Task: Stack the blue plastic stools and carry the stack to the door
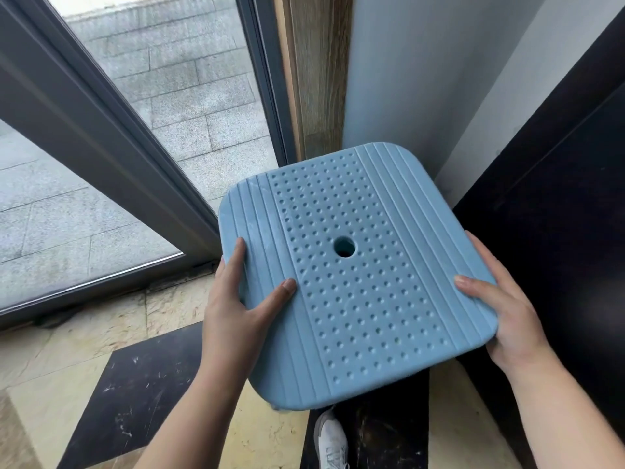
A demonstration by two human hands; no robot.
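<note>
Both hands, left [236, 309] and right [504, 319], grip the stool [355, 272] beside the glass door [111, 164]; next, probably lowering it to the floor [101, 333].

The stool [358, 275] sits between the left hand [236, 306] and right hand [500, 313], above the floor [67, 350]. The glass door [142, 137] stands behind-left; a shoe [333, 438] lies below.

The blue stool [358, 275] shows me its seat: dimpled middle, ribbed side strips, round centre hole, tilted slightly, just beside the glass door [142, 137].
</note>
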